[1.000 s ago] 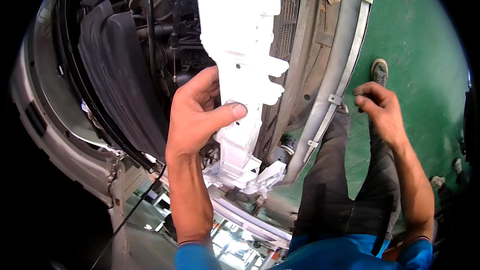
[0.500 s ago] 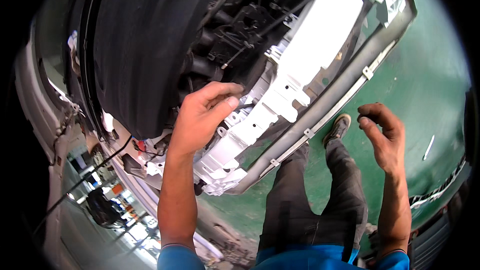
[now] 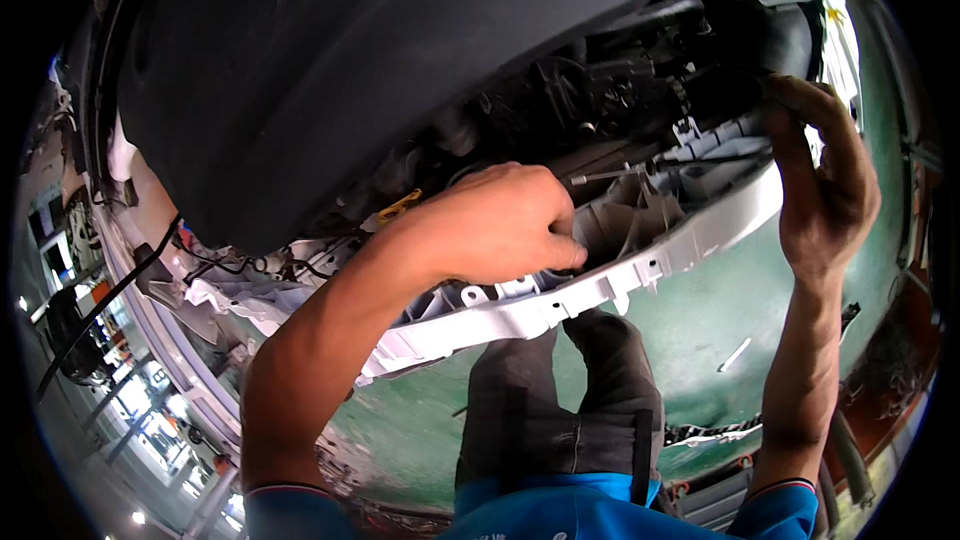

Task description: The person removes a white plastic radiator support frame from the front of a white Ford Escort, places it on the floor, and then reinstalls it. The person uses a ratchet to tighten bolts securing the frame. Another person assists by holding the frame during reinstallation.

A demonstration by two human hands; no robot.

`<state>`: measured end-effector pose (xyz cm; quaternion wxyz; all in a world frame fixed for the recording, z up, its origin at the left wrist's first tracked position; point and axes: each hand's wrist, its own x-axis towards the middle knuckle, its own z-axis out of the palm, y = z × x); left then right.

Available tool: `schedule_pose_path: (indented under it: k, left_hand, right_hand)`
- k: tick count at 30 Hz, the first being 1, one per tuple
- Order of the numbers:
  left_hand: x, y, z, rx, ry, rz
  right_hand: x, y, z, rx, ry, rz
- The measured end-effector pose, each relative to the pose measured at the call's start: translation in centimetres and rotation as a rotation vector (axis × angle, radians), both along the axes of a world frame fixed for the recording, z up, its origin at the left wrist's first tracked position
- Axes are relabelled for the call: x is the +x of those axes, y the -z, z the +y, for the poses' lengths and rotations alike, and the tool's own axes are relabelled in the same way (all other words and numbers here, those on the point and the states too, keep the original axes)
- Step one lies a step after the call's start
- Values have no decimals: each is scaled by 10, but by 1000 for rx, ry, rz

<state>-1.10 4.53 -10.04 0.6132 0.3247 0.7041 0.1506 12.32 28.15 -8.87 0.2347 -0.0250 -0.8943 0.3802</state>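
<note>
A white front crossmember [image 3: 490,322] of a car curves across the open front of the engine bay. My left hand [image 3: 505,225] reaches over it, back upward, with its fingers curled down behind it and the thumb close to its inner side. What those fingers touch is hidden. At the crossmember's right end, my right hand [image 3: 828,195] is raised, its fingers bent toward the thumb near a dark part; I cannot make out what is between them. A thin cable [image 3: 610,176] with a light end lies between the two hands.
A large black padded panel [image 3: 340,90] hangs over the bay. Dark engine parts [image 3: 600,90] lie behind the crossmember. A black cable [image 3: 120,290] crosses at the left beside the car's fender. A white stick [image 3: 735,354] lies on the green floor [image 3: 700,310].
The view has turned, so the crossmember now runs more sideways. My left hand has gone down behind it. My right hand has moved from above the floor to the crossmember's right end.
</note>
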Motion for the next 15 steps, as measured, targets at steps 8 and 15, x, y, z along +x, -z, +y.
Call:
schedule_pose_path:
  k: [8,15]
  left_hand:
    - [-8,21,-6,101,-83,-320]
    - [-24,20,-2,-8,-127,-300]
  right_hand:
    - [-16,29,-7,151,61,-112]
    - [-15,27,-1,197,15,-147]
